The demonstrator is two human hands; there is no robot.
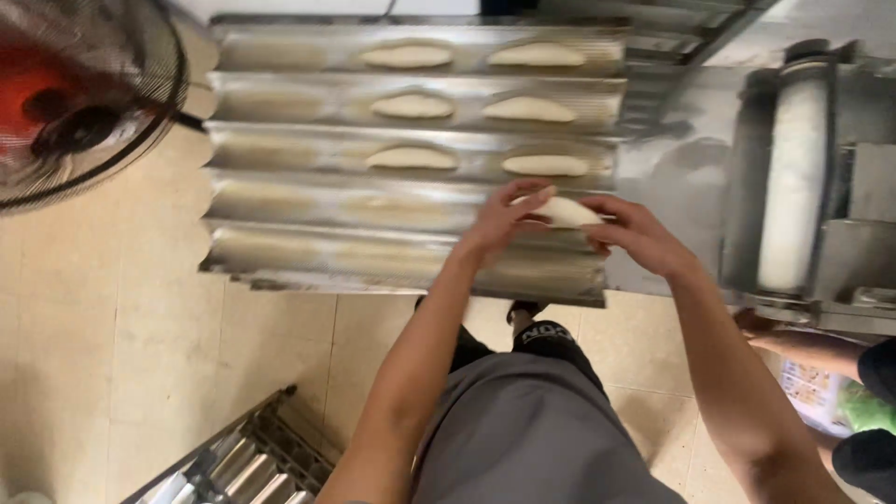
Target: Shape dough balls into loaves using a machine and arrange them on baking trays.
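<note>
A long piece of pale dough point(567, 212) lies between both my hands over the fourth groove of a corrugated metal baking tray point(308, 247). My left hand point(502, 218) grips its left end and my right hand point(635, 233) grips its right end. Several other shaped dough pieces sit in pairs in the three grooves above, such as one dough piece point(544, 165) just beyond my hands. The nearest groove holds no dough.
A dough rolling machine with a white roller point(791, 182) stands at the right. Another person's arm point(807, 345) reaches in below it. A red fan behind a wire guard point(70, 98) is at the upper left. Stacked metal trays point(238, 462) lie on the tiled floor.
</note>
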